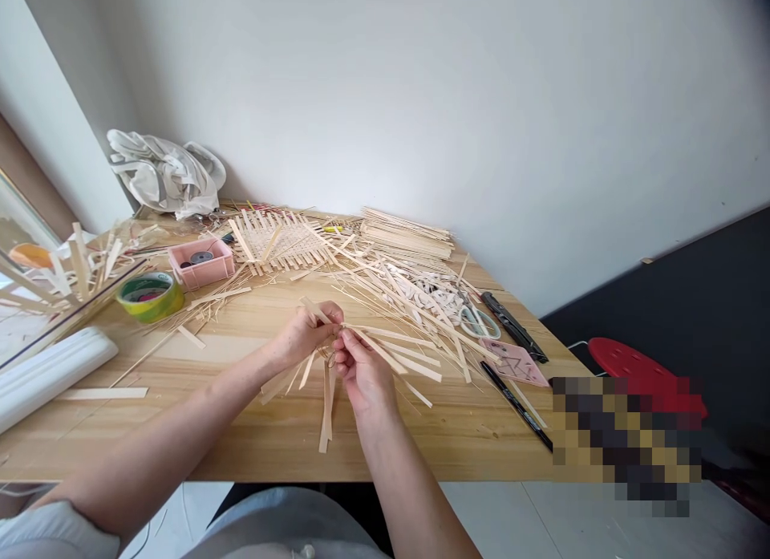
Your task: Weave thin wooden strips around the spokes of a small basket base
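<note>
Between my hands, above the front middle of the wooden table, is a bundle of pale flat bamboo strips that fan out to the right and downward. My left hand pinches the bundle from the left, and one strip end sticks up past its fingers. My right hand is closed on it from the right, thumb and fingertips meeting the left fingers. A thin curved strand shows just under the fingertips. The exact spot where the strips cross is hidden by my fingers.
Behind lie a woven strip mat and stacked strips. At left are a pink box, a tape roll and a white case. Scissors, a black cutter and a marker lie right.
</note>
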`<action>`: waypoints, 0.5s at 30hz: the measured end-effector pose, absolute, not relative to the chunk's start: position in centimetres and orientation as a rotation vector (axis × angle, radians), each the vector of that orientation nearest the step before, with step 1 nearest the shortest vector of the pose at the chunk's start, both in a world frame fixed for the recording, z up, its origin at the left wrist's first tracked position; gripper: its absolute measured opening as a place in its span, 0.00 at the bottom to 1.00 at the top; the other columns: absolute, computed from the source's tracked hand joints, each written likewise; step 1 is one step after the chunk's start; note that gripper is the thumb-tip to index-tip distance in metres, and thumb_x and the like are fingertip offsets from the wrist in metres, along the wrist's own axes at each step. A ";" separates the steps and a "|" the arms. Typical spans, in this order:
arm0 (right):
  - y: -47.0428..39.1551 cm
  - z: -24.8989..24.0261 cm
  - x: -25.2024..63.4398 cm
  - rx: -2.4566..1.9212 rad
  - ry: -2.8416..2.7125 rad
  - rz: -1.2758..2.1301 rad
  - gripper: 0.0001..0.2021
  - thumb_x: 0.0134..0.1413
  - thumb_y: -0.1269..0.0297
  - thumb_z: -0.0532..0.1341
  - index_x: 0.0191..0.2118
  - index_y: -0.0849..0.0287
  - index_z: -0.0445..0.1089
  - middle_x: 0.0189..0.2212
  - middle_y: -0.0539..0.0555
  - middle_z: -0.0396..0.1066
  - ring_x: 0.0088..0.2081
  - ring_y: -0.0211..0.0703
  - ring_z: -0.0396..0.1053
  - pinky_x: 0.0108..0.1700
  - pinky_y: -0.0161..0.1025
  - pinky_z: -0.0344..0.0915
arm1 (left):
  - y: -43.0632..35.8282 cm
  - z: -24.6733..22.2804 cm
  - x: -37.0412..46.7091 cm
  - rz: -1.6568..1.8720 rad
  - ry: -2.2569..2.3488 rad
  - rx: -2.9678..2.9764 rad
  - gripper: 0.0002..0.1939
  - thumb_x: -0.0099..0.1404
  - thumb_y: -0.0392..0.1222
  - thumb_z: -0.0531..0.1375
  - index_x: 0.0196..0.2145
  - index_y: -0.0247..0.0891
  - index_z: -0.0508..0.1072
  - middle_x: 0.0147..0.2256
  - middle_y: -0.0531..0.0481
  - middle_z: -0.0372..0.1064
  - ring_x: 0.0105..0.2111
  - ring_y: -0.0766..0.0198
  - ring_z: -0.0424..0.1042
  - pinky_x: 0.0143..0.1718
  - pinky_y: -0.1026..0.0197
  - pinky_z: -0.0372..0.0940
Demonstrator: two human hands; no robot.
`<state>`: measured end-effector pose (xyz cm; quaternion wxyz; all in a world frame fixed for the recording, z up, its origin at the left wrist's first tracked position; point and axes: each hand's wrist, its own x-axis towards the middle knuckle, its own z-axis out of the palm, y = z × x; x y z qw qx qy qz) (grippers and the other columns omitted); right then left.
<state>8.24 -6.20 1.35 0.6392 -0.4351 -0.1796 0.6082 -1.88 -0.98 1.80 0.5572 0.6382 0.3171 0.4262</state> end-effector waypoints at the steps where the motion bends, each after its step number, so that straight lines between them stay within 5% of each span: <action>1: -6.7 1.7 8.3 -1.008 -0.444 1.390 0.13 0.33 0.62 0.66 0.29 0.62 0.69 0.20 0.50 0.69 0.18 0.28 0.63 0.16 0.24 0.54 | -0.9 1.9 -2.0 1.019 0.739 1.516 0.04 0.51 0.35 0.59 0.24 0.33 0.66 0.22 0.54 0.61 0.23 0.71 0.62 0.25 0.67 0.56; 6: -12.5 2.9 10.3 -1.212 -0.682 1.345 0.19 0.35 0.58 0.66 0.38 0.58 0.71 0.38 0.57 0.70 0.32 0.42 0.71 0.19 0.28 0.61 | 0.9 3.0 -3.8 1.076 0.694 1.602 0.04 0.49 0.35 0.61 0.23 0.33 0.68 0.23 0.55 0.62 0.24 0.71 0.63 0.27 0.68 0.57; 11: -17.7 1.1 16.7 -1.330 -0.740 1.641 0.14 0.31 0.56 0.67 0.22 0.63 0.70 0.14 0.51 0.65 0.10 0.30 0.57 0.11 0.26 0.43 | 1.7 4.2 -5.6 0.901 0.644 1.539 0.07 0.48 0.37 0.63 0.27 0.34 0.70 0.23 0.54 0.65 0.24 0.71 0.64 0.27 0.68 0.58; 15: -15.5 0.0 19.5 -1.359 -0.436 1.333 0.13 0.26 0.61 0.70 0.22 0.61 0.70 0.15 0.48 0.63 0.14 0.27 0.57 0.12 0.25 0.48 | 0.4 4.6 -4.9 0.754 0.562 1.413 0.08 0.48 0.37 0.64 0.27 0.34 0.70 0.23 0.54 0.67 0.24 0.71 0.65 0.26 0.68 0.58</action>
